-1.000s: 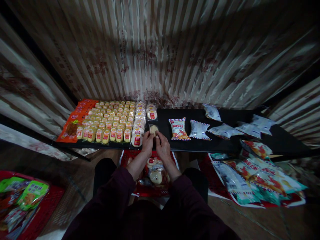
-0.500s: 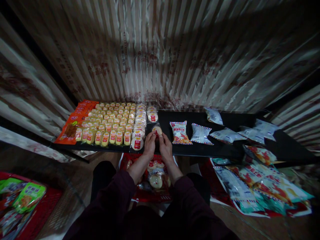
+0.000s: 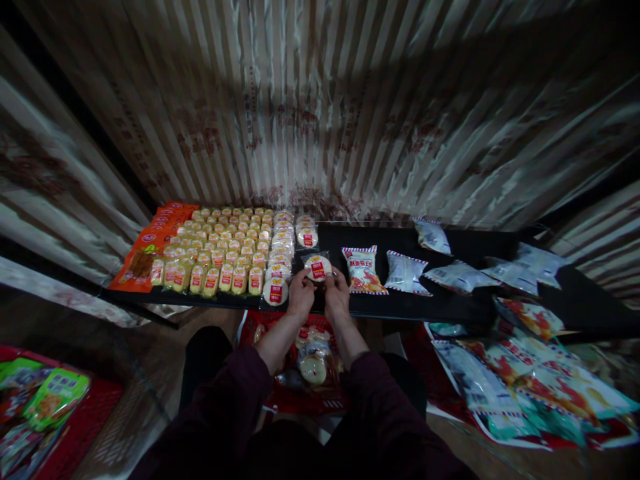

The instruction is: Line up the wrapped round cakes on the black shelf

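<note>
Head view, one frame, dim light.

Both hands meet at the near edge of the long black desk (image 3: 450,303). The left hand (image 3: 299,298) and right hand (image 3: 338,298) are each closed by the fingertips on one round pale cake in a clear wrapper with a red label (image 3: 318,268). The left hand grips at the cake's 7 o'clock and the right hand at its 5 o'clock. The cake lies just beyond the fingertips, label up, over the desk. I cannot tell whether it touches the desk top.

Around the cake:
- 9 o'clock, just beside: a column of matching round wrapped cakes (image 3: 279,257).
- Further out at 9 o'clock: rows of small yellow wrapped cakes (image 3: 215,257), then flat orange packets (image 3: 153,243).
- 3 o'clock, near: a snack bag with red, white and blue striped edges (image 3: 364,270), then pale silver bags (image 3: 404,272).
- 6 o'clock, below the desk between the knees: a red basket (image 3: 295,398) holding more round cakes.
- 4 o'clock, on the floor: a heap of printed bags (image 3: 525,383).
- 8 o'clock, well apart: a second red mesh basket (image 3: 90,413) with green packets.
</note>
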The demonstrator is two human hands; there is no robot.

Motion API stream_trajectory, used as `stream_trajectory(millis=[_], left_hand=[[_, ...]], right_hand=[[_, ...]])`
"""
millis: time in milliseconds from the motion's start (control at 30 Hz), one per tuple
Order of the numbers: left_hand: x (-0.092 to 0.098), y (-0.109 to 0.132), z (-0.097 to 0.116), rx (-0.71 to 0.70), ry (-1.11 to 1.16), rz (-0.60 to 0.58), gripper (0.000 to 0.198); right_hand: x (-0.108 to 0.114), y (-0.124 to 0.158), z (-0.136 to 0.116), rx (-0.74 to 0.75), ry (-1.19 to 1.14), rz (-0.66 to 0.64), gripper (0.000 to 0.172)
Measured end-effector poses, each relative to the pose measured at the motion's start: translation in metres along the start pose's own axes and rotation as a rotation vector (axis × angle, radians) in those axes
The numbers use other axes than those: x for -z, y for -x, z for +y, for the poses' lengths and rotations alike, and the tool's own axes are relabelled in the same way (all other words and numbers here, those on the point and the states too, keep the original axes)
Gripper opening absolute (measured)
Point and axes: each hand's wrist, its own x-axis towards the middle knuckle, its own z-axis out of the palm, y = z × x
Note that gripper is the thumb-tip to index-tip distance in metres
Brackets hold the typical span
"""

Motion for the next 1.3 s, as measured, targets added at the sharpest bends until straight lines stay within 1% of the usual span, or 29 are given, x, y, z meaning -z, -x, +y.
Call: stream_trajectory(millis=[167, 300, 433, 567, 667, 833, 1100, 1167, 1300], left_hand=[[0.001, -0.010, -0.011, -0.020, -0.015, 0.042, 0.043], [0.002, -0.014, -0.015, -0.055, -0.025, 0.044, 0.043], [0.003, -0.014, -0.011, -0.102, -0.091, 0.050, 0.041], [0.002, -0.012, -0.005, -0.121, -0.181, 0.029, 0.040], [0.001, -0.012, -0.001, -0.118, -0.237, 0.027, 0.040], [0.001, -0.013, 0.004, -0.123, -0.316, 0.021, 0.043], [-0.001, -0.018, 0.005, -0.254, -0.476, 0.074, 0.039], [-0.001, -0.020, 0.004, -0.271, -0.491, 0.077, 0.040], [-0.004, -0.023, 0.004, -0.262, -0.473, 0.053, 0.043]], right_hand=[[-0.003, 0.000, -0.004, 0.005, 0.048, 0.017, 0.051], [-0.002, -0.002, 0.000, 0.032, 0.103, 0.000, 0.052], [0.003, -0.009, 0.011, 0.086, 0.225, -0.012, 0.050], [0.007, -0.017, 0.018, 0.154, 0.324, -0.037, 0.048], [0.007, -0.020, 0.021, 0.181, 0.330, -0.065, 0.050], [0.004, -0.024, 0.021, 0.169, 0.289, -0.094, 0.049], [0.002, -0.032, 0.020, 0.208, 0.335, -0.093, 0.044], [0.002, -0.035, 0.021, 0.230, 0.352, -0.093, 0.042], [0.002, -0.040, 0.025, 0.257, 0.355, -0.104, 0.042]])
